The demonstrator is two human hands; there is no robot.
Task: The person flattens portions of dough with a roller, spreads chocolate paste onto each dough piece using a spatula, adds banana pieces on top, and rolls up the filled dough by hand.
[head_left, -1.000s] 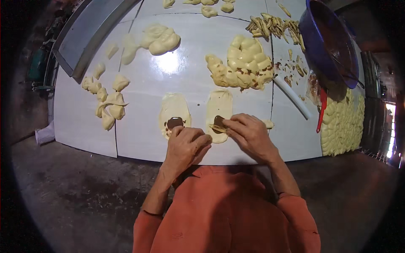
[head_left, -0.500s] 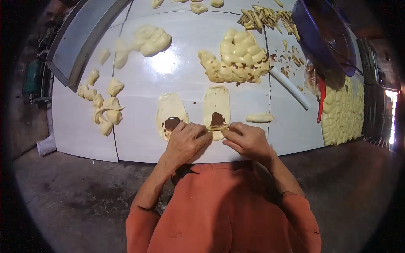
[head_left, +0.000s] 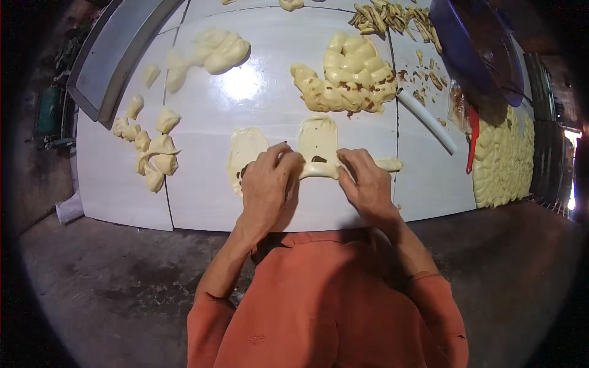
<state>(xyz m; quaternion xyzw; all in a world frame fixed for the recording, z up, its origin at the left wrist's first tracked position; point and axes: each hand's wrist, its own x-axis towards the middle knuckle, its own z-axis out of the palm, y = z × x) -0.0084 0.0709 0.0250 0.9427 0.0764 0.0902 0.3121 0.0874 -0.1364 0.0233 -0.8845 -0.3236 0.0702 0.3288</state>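
Between the left hand [head_left: 269, 184] and the right hand [head_left: 365, 184], a pale dough strip [head_left: 318, 135] lies on the white desk [head_left: 208, 141], its near end folded into a smooth roll [head_left: 319, 170] that runs across from one hand to the other. A dark brown patch of filling [head_left: 319, 159] shows just beyond that fold. The left hand is at the left end of the roll with its fingers bent; whether it pinches the dough I cannot tell. The right hand is at the opposite end, thumb and forefinger a little parted; whether they press on the dough I cannot tell either.

Just left of the left hand, and partly covered by it, lies a second dough strip [head_left: 246, 144]. Just right of the right hand is a small dough log [head_left: 389, 164], partly hidden by the fingers. Farther right of that hand are a white tube [head_left: 426, 119], a red tool [head_left: 472, 141] and a bed of dough lumps [head_left: 506, 159]. Beyond the right hand sits a brown-specked dough heap [head_left: 350, 76], then brownish slices [head_left: 383, 18] and a purple basin [head_left: 449, 52]. Well left of the left hand lie loose dough pieces [head_left: 165, 162], with a metal tray [head_left: 119, 61] beyond them.
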